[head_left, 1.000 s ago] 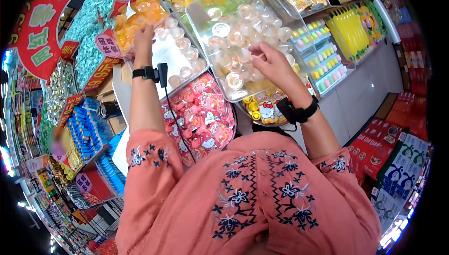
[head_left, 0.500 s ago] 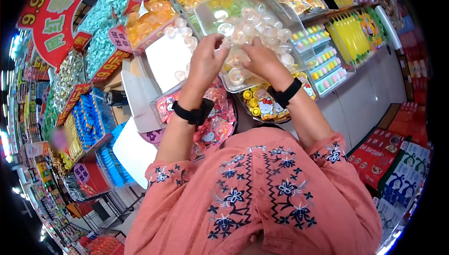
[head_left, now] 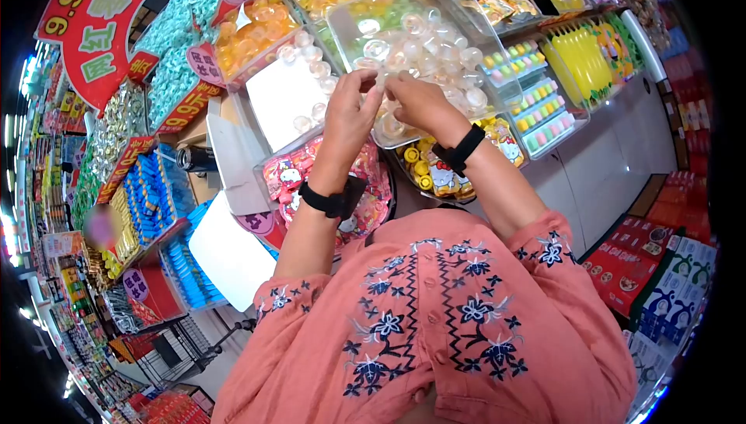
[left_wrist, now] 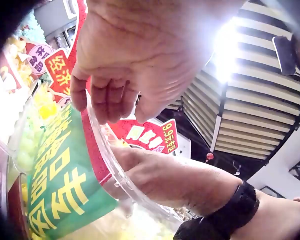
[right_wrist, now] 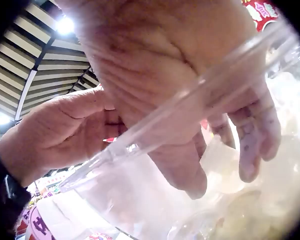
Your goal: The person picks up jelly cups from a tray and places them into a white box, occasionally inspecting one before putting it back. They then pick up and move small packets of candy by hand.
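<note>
A clear bin [head_left: 423,4] holds several pale jelly cups [head_left: 447,55]. Inside its near-left part, the right hand [head_left: 427,105] points down with bent fingers; in the right wrist view the thumb and fingers of this hand [right_wrist: 190,110] lie around a whitish jelly cup [right_wrist: 222,162]. Beside it, over the bin's left rim, is the left hand [head_left: 350,117], its fingertips close to the right ones. The left wrist view has the left hand [left_wrist: 135,55] with loosely bent fingers near the clear rim [left_wrist: 112,160]; nothing is visible in them.
Left of the bin is a tray with a white base [head_left: 276,101] and a few cups. Orange jellies [head_left: 256,27] lie behind it. Pink packets [head_left: 373,171] and yellow packets [head_left: 447,179] are in front. Trays of coloured sweets [head_left: 536,105] stand to the right.
From over the left tray, the left hand has come right to the clear bin. The right hand has shifted slightly left, and the fingertips of both hands are now close together.
</note>
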Action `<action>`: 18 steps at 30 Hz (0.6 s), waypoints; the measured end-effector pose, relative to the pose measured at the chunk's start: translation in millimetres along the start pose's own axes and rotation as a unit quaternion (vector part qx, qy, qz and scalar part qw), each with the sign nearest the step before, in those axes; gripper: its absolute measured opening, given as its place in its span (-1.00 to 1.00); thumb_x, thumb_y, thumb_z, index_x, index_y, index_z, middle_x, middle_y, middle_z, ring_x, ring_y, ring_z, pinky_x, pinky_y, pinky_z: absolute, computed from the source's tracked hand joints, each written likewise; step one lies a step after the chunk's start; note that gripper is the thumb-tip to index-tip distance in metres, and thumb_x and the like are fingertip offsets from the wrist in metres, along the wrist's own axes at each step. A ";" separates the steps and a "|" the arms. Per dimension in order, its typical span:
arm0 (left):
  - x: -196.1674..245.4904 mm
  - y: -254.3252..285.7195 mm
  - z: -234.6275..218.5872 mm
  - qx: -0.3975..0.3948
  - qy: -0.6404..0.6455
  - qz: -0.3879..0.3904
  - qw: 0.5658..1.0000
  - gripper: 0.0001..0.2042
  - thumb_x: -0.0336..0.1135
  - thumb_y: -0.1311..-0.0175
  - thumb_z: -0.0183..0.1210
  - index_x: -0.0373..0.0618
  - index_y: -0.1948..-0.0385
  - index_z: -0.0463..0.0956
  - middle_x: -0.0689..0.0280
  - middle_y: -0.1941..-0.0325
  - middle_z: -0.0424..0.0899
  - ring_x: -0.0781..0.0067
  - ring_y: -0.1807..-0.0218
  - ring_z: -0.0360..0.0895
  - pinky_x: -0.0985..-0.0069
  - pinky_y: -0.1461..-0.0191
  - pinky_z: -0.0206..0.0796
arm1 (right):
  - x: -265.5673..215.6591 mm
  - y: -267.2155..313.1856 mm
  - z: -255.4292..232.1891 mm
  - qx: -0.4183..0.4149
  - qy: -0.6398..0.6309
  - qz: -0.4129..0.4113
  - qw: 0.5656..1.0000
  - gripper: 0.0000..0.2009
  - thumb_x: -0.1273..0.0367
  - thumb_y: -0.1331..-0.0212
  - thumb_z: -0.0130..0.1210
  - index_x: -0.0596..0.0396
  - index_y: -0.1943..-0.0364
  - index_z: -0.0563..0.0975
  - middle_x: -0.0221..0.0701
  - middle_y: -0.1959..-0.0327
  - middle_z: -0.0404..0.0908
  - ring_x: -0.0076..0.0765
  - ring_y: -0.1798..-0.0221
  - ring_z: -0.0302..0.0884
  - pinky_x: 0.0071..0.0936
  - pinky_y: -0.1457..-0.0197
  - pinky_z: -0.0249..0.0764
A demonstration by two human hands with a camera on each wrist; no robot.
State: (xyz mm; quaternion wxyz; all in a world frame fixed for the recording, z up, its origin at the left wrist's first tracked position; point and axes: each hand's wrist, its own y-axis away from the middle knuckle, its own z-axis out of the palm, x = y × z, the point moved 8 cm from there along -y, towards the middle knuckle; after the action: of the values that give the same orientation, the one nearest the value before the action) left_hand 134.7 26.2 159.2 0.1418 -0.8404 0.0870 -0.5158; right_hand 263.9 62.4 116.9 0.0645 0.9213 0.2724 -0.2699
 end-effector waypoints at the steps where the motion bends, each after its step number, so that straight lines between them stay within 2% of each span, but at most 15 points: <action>1: -1.5 2.3 -1.5 0.003 0.006 -0.005 1.000 -0.73 -0.35 -0.37 0.17 -0.26 -0.02 0.50 0.19 0.07 0.63 0.42 0.04 0.58 0.47 -0.07 0.42 | -0.1 -0.1 -0.2 -0.007 -0.010 0.004 1.000 -0.70 0.40 0.01 0.21 0.03 0.15 0.45 -0.11 0.21 0.56 0.14 0.10 0.55 -0.11 0.05 0.47; 4: -2.3 8.4 -7.8 0.019 0.015 -0.019 1.000 -0.74 -0.35 -0.39 0.15 -0.26 -0.03 0.50 0.24 0.06 0.62 0.47 0.04 0.56 0.50 -0.06 0.42 | 11.3 -6.5 -5.0 0.061 -0.074 -0.041 0.995 -0.70 0.35 -0.02 0.25 0.04 0.16 0.45 -0.19 0.23 0.58 -0.01 0.21 0.62 -0.19 0.22 0.51; 5: -1.7 10.2 -9.8 0.025 0.017 -0.024 0.999 -0.75 -0.35 -0.40 0.14 -0.26 -0.03 0.50 0.26 0.06 0.62 0.49 0.04 0.56 0.51 -0.05 0.41 | 28.8 -6.9 2.6 0.022 -0.205 0.029 0.978 -0.69 0.32 -0.03 0.26 0.04 0.16 0.45 -0.23 0.24 0.59 -0.09 0.26 0.63 -0.24 0.29 0.51; 6: 0.9 11.7 -11.5 0.027 0.032 -0.033 0.999 -0.75 -0.35 -0.41 0.13 -0.25 -0.03 0.50 0.28 0.06 0.62 0.51 0.04 0.55 0.53 -0.05 0.41 | 26.9 -3.0 -5.5 -0.019 -0.331 0.100 0.938 -0.68 0.28 -0.05 0.27 0.04 0.15 0.46 -0.27 0.26 0.60 -0.18 0.30 0.64 -0.29 0.36 0.50; 7: 5.7 12.3 -14.0 0.028 0.046 -0.042 0.998 -0.75 -0.35 -0.41 0.12 -0.24 -0.04 0.50 0.29 0.05 0.61 0.52 0.04 0.55 0.55 -0.04 0.41 | 23.5 3.1 -7.4 -0.059 -0.450 0.168 0.875 -0.67 0.25 -0.07 0.28 0.05 0.15 0.46 -0.30 0.28 0.61 -0.26 0.34 0.65 -0.34 0.43 0.50; 8: 8.7 12.0 -15.7 0.030 0.060 -0.051 0.996 -0.75 -0.35 -0.42 0.11 -0.24 -0.04 0.50 0.31 0.05 0.61 0.53 0.05 0.55 0.57 -0.04 0.40 | 19.0 5.0 -11.7 -0.051 -0.527 0.169 0.831 -0.66 0.18 -0.22 0.22 0.09 0.07 0.46 -0.37 0.30 0.61 -0.44 0.42 0.64 -0.50 0.55 0.46; 11: 5.6 12.6 -12.0 0.011 0.135 -0.093 0.986 -0.74 -0.35 -0.43 0.11 -0.24 -0.06 0.48 0.34 0.03 0.60 0.56 0.04 0.54 0.60 -0.03 0.40 | 5.8 6.6 -14.7 -0.083 -0.719 0.132 0.678 -0.66 0.19 -0.35 0.11 0.10 -0.04 0.44 -0.33 0.30 0.64 -0.42 0.41 0.64 -0.54 0.51 0.51; 12: 9.2 12.8 -10.2 0.003 0.177 -0.110 0.978 -0.73 -0.35 -0.43 0.10 -0.24 -0.07 0.48 0.34 0.02 0.60 0.56 0.04 0.54 0.60 -0.03 0.40 | 3.3 7.4 -13.5 -0.099 -0.742 0.121 0.652 -0.66 0.18 -0.44 -0.01 0.12 -0.09 0.42 -0.24 0.23 0.66 -0.42 0.39 0.64 -0.55 0.49 0.53; 14: 18.2 13.6 -6.9 -0.011 0.259 -0.144 0.955 -0.72 -0.34 -0.44 0.10 -0.24 -0.09 0.46 0.33 -0.01 0.58 0.57 0.04 0.53 0.60 -0.04 0.40 | -2.0 7.7 -10.4 -0.119 -0.757 0.108 0.633 -0.65 0.16 -0.45 -0.04 0.13 -0.10 0.42 -0.21 0.20 0.66 -0.42 0.38 0.64 -0.54 0.48 0.53; 18: 8.9 14.0 -9.0 -0.008 0.233 -0.124 0.965 -0.71 -0.35 -0.42 0.12 -0.23 -0.11 0.45 0.30 -0.03 0.57 0.56 0.01 0.52 0.60 -0.02 0.40 | -8.3 8.8 -7.4 -0.148 -0.765 0.092 0.619 -0.63 0.13 -0.46 -0.07 0.14 -0.09 0.42 -0.17 0.17 0.66 -0.42 0.38 0.65 -0.54 0.46 0.54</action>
State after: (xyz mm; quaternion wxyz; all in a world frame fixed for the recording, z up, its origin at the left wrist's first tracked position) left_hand 130.7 9.0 165.9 0.0459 -0.7027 0.0169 -0.7098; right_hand 266.2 53.0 127.4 0.4094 0.3797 0.0742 -0.8263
